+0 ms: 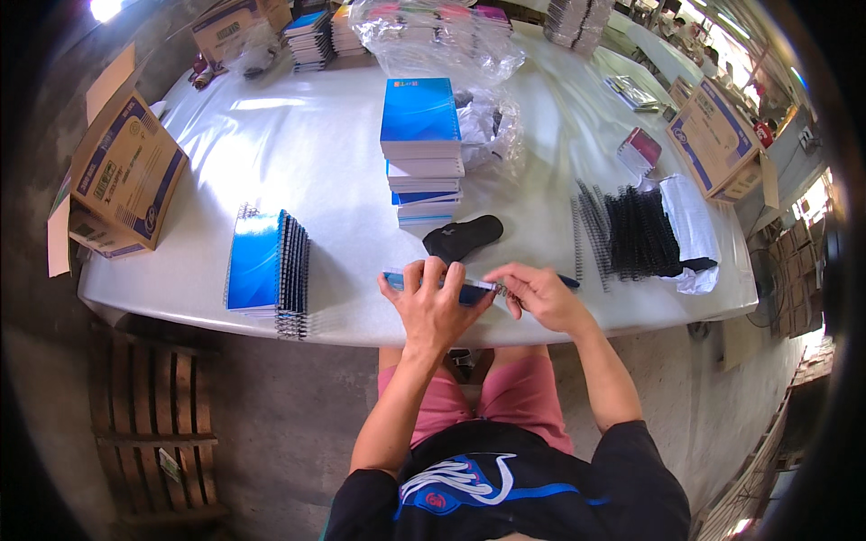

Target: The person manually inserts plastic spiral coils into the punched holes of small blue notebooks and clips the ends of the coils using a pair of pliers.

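At the near edge of the table, my left hand (428, 302) grips a blue-covered notebook (474, 295), its fingers curled over the top. My right hand (546, 302) is closed at the notebook's right end, with bent fingers and thumb around a spiral coil (501, 289). How far that coil runs through the pages is hidden. Just beyond my left hand lies a black cloth item (465, 237), perhaps a sock or glove. A dark blue object (568, 281), only partly visible, lies behind my right hand.
Spiral-bound blue notebooks (255, 261) stand stacked on the left. A taller pile of blue-covered books (419, 113) rises ahead. Black spiral coils (639, 233) lie beside white cloth (690, 225) on the right. Cardboard boxes (126, 176) (717, 140) flank the table; clear plastic (433, 41) covers stacks behind.
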A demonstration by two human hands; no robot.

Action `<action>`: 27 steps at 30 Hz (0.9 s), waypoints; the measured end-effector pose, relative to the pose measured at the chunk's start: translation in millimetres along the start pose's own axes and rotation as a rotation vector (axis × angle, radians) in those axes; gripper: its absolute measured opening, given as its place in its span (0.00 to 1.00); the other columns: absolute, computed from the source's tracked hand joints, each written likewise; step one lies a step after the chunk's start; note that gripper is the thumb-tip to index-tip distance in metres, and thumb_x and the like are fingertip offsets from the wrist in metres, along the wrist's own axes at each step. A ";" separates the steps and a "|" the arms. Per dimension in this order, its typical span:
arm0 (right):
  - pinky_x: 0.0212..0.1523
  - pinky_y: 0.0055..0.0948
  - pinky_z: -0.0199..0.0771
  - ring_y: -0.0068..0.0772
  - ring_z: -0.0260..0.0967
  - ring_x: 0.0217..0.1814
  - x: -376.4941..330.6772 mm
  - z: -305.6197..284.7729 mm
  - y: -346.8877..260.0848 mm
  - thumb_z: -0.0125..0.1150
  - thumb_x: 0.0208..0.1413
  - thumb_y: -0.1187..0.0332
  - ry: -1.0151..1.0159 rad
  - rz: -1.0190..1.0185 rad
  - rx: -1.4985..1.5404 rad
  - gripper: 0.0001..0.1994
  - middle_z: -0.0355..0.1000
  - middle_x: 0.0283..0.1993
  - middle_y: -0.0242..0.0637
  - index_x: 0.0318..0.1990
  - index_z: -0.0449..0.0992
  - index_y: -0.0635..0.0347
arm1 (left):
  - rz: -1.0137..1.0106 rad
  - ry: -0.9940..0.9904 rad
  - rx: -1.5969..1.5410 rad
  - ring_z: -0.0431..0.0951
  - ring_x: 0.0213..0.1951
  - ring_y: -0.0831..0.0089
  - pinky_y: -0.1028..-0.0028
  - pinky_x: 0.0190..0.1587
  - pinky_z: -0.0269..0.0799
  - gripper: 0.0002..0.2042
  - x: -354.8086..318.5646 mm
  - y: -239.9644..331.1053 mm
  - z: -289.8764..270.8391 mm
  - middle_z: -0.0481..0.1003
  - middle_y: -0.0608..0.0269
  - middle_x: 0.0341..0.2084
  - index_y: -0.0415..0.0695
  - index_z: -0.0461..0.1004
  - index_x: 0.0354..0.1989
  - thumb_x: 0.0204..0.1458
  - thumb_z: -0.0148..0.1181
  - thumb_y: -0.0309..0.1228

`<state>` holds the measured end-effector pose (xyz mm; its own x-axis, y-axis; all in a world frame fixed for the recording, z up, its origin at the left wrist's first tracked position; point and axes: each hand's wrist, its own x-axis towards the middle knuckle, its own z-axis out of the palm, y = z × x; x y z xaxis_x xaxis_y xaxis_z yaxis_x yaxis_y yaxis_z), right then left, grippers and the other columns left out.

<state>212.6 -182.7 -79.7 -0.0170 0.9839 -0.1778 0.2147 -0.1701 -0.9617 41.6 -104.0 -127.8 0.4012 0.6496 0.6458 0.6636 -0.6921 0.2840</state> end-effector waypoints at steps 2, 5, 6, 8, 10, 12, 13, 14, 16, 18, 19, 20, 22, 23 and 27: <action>0.29 0.24 0.66 0.25 0.66 0.27 0.3 8.9 -8.6 0.62 0.55 0.68 0.133 -0.002 -0.068 0.17 0.70 0.28 0.36 0.53 0.73 0.57 | -0.012 -0.055 -0.037 0.67 0.44 0.66 0.47 0.49 0.52 0.28 5.2 0.7 -6.6 0.67 0.69 0.33 0.54 0.73 0.37 0.28 0.70 0.55; 0.29 0.25 0.66 0.24 0.68 0.27 -4.8 13.0 -22.7 0.57 0.59 0.65 0.218 -0.147 -0.285 0.15 0.70 0.26 0.37 0.52 0.73 0.57 | 0.023 -0.072 -0.048 0.67 0.43 0.66 0.49 0.48 0.53 0.27 3.3 -9.1 -9.6 0.67 0.70 0.32 0.54 0.72 0.41 0.32 0.69 0.54; 0.29 0.25 0.67 0.24 0.68 0.27 -5.3 12.2 -25.3 0.55 0.60 0.64 0.226 -0.220 -0.376 0.14 0.70 0.25 0.37 0.52 0.73 0.57 | 0.042 -0.068 -0.044 0.67 0.43 0.66 0.50 0.48 0.53 0.27 1.9 -12.1 -9.8 0.67 0.70 0.32 0.54 0.72 0.42 0.33 0.68 0.53; 0.30 0.25 0.68 0.26 0.70 0.29 -2.9 7.3 -13.1 0.54 0.61 0.64 0.212 -0.431 -0.485 0.14 0.72 0.28 0.38 0.51 0.74 0.57 | 0.047 -0.086 -0.051 0.67 0.43 0.66 0.51 0.47 0.53 0.26 1.4 -11.2 -10.9 0.67 0.69 0.32 0.54 0.72 0.42 0.34 0.68 0.52; 0.31 0.26 0.70 0.29 0.71 0.31 -1.3 1.5 -10.0 0.55 0.60 0.64 0.106 -0.331 -0.425 0.13 0.73 0.33 0.39 0.50 0.75 0.57 | 0.052 -0.102 -0.064 0.67 0.43 0.66 0.52 0.47 0.53 0.26 2.9 -12.0 -12.2 0.67 0.69 0.32 0.53 0.72 0.41 0.34 0.68 0.52; 0.33 0.27 0.71 0.34 0.72 0.34 6.5 -6.4 -15.7 0.56 0.58 0.67 -0.087 0.082 -0.200 0.12 0.75 0.39 0.40 0.48 0.76 0.56 | 0.057 -0.115 -0.086 0.67 0.42 0.66 0.53 0.46 0.54 0.25 5.0 -14.9 -13.3 0.67 0.69 0.32 0.53 0.73 0.40 0.34 0.68 0.53; 0.37 0.29 0.71 0.35 0.73 0.37 15.9 -10.0 -16.9 0.56 0.57 0.68 -0.049 -0.033 -0.313 0.12 0.75 0.41 0.39 0.49 0.76 0.55 | 0.065 -0.117 -0.105 0.67 0.42 0.66 0.54 0.46 0.54 0.25 4.4 -17.7 -15.1 0.67 0.69 0.32 0.53 0.73 0.39 0.34 0.68 0.53; 0.41 0.30 0.72 0.37 0.73 0.39 26.1 -15.6 -16.2 0.56 0.56 0.70 -0.001 -0.146 -0.425 0.13 0.75 0.43 0.37 0.49 0.76 0.54 | 0.080 -0.120 -0.131 0.67 0.42 0.65 0.54 0.46 0.54 0.24 3.9 -19.2 -16.7 0.67 0.69 0.31 0.53 0.73 0.37 0.34 0.68 0.53; 0.49 0.34 0.69 0.39 0.72 0.45 50.2 -23.9 -9.8 0.55 0.54 0.72 0.071 -0.352 -0.659 0.15 0.75 0.46 0.36 0.50 0.75 0.52 | 0.091 -0.127 -0.164 0.67 0.41 0.65 0.55 0.45 0.55 0.23 4.2 -21.2 -19.9 0.67 0.68 0.31 0.52 0.73 0.36 0.35 0.67 0.53; 0.57 0.37 0.63 0.38 0.71 0.51 73.0 -22.1 1.7 0.55 0.52 0.73 0.126 -0.531 -0.901 0.17 0.74 0.48 0.35 0.51 0.75 0.49 | 0.090 -0.142 -0.181 0.67 0.41 0.65 0.55 0.45 0.55 0.22 4.5 -21.5 -23.1 0.67 0.68 0.30 0.52 0.73 0.34 0.36 0.67 0.54; 0.63 0.41 0.55 0.38 0.66 0.57 75.3 -12.0 1.8 0.57 0.49 0.72 0.095 -0.451 -1.056 0.20 0.73 0.50 0.34 0.52 0.74 0.50 | 0.085 -0.145 -0.176 0.67 0.41 0.65 0.55 0.45 0.55 0.23 4.4 -22.4 -25.8 0.67 0.68 0.31 0.52 0.73 0.34 0.36 0.66 0.55; 0.63 0.41 0.57 0.38 0.68 0.56 78.2 -14.2 8.6 0.57 0.49 0.72 0.137 -0.499 -1.108 0.19 0.74 0.49 0.35 0.51 0.74 0.52 | 0.087 -0.144 -0.185 0.67 0.41 0.64 0.55 0.46 0.55 0.23 6.1 -19.3 -28.1 0.67 0.67 0.31 0.51 0.73 0.33 0.36 0.66 0.55; 0.61 0.43 0.60 0.38 0.70 0.53 91.3 -15.0 21.4 0.57 0.51 0.71 0.204 -0.608 -1.206 0.16 0.75 0.46 0.37 0.49 0.75 0.55 | 0.082 -0.142 -0.189 0.67 0.42 0.63 0.55 0.46 0.55 0.23 6.3 -17.9 -31.0 0.67 0.66 0.31 0.50 0.72 0.32 0.37 0.66 0.56; 0.60 0.43 0.61 0.38 0.71 0.52 87.7 -17.7 19.7 0.56 0.52 0.70 0.196 -0.478 -0.836 0.14 0.75 0.45 0.39 0.47 0.76 0.57 | 0.075 -0.143 -0.185 0.66 0.43 0.63 0.56 0.46 0.55 0.24 5.0 -19.2 -31.9 0.67 0.65 0.32 0.49 0.72 0.31 0.37 0.66 0.56; 0.56 0.42 0.66 0.40 0.74 0.46 53.2 -21.5 15.5 0.55 0.54 0.70 0.007 -0.512 0.427 0.09 0.77 0.40 0.43 0.39 0.78 0.63 | 0.053 -0.139 -0.249 0.65 0.46 0.60 0.48 0.49 0.54 0.24 -2.0 -22.8 -27.9 0.66 0.61 0.36 0.46 0.71 0.32 0.39 0.65 0.55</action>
<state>236.0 -131.9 -99.6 -0.0071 0.9463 0.3232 -0.2247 0.3134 -0.9226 8.1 -98.3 -115.8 0.5253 0.6352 0.5662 0.4710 -0.7712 0.4282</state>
